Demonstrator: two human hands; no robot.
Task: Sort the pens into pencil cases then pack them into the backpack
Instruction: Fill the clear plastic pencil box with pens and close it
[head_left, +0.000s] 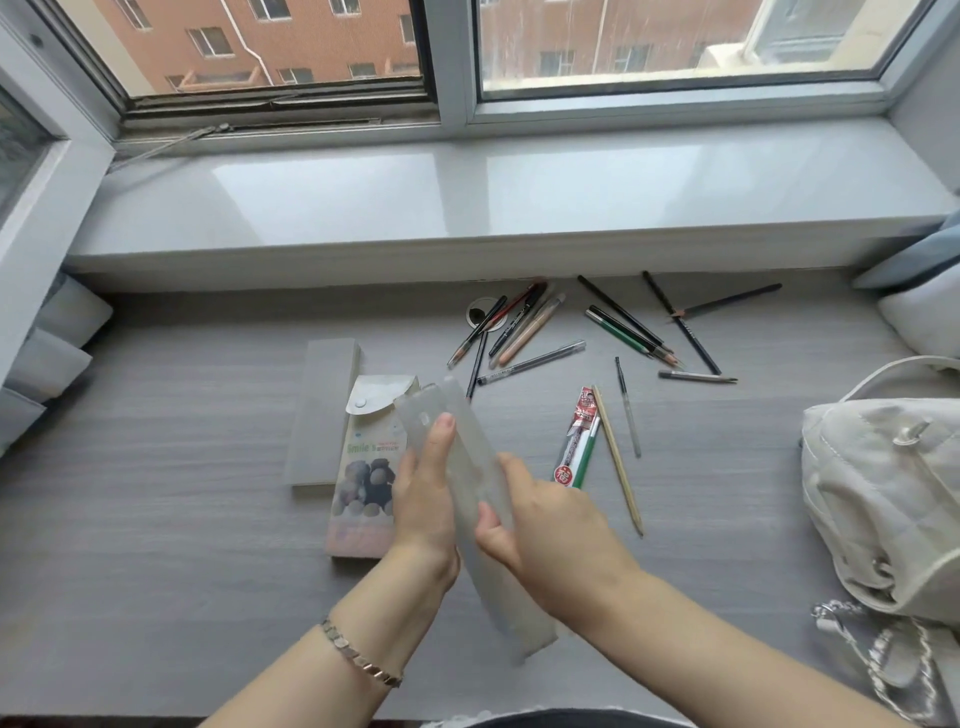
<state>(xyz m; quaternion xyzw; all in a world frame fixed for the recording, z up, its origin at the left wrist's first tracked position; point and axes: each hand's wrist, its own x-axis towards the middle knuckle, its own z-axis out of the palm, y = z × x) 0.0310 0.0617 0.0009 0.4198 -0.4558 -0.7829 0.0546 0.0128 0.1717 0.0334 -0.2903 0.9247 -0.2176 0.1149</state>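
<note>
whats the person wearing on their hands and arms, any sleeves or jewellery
No sleeves or gloves show. The left hand has a bracelet of small square metallic links at its wrist. The right hand wears nothing visible: no ring, watch or band.

The grey wood-grain desk (182, 519) is carrying two pencil cases left of its middle, a plain grey case (324, 410) lying just beside a printed case (361, 483) with a snap flap. Loose pens and pencils (571, 332) are lying scattered near the far edge, some crossing a round cable hole (480, 309), while a red-wrapped refill (576, 431), a green pen (587, 452), a wooden pencil (618, 461) and a clear pen (628, 408) are lying nearer the middle. A white backpack (883, 493) is sitting at the right edge.
</note>
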